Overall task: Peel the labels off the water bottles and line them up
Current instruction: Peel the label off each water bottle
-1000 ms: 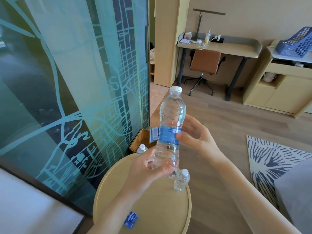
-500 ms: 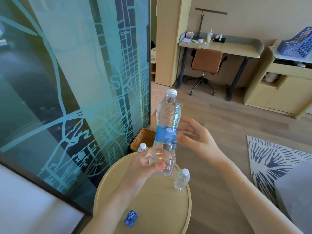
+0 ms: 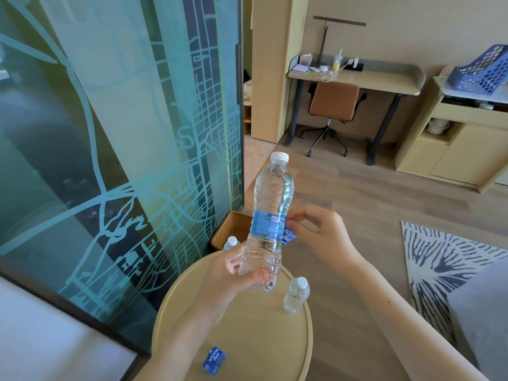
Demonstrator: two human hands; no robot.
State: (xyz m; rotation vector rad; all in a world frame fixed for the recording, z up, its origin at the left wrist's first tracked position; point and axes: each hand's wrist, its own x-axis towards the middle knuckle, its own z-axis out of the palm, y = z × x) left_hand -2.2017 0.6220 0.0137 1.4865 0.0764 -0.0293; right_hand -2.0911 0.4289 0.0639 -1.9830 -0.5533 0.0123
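Observation:
My left hand grips the lower part of a clear water bottle with a white cap, held upright above the round table. A blue label wraps its middle, with a loose flap sticking out at the right. My right hand pinches that flap between thumb and forefinger. A bare bottle stands on the table's right side. Another bottle shows only its cap behind my left hand. A crumpled blue label lies near the table's front.
A woven basket sits on the floor beyond the table, beside a tall glass panel on the left. A patterned rug lies on the right. A desk and chair stand far back.
The bottle has turned in my left hand, so the loose label flap now points right. My right hand, open beside the bottle before, has closed its thumb and forefinger on the flap.

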